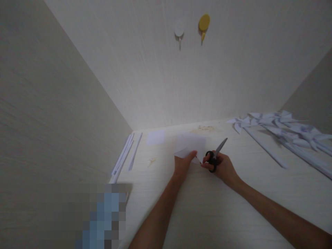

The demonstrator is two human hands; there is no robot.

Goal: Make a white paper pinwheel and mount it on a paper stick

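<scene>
A white square sheet of paper [192, 141] lies in front of me with one edge lifted. My left hand [182, 163] is closed on its near edge, thumb on top. My right hand [226, 169] has its fingers through the black handles of a pair of scissors [220, 146], whose blades point up and away from the sheet. The fingertips of that hand are by the paper's near right corner. Between both hands shows a thin, light sliver [198, 159], too small to make out.
Paper pinwheels [278, 126] on rolled-paper sticks [266, 147] lie at the right. More paper sticks [121, 155] are at the left, near another white sheet [155, 137]. Small tan bits lie in two piles. A white hook [179, 29] and a yellow hook [204, 22] are on the wall.
</scene>
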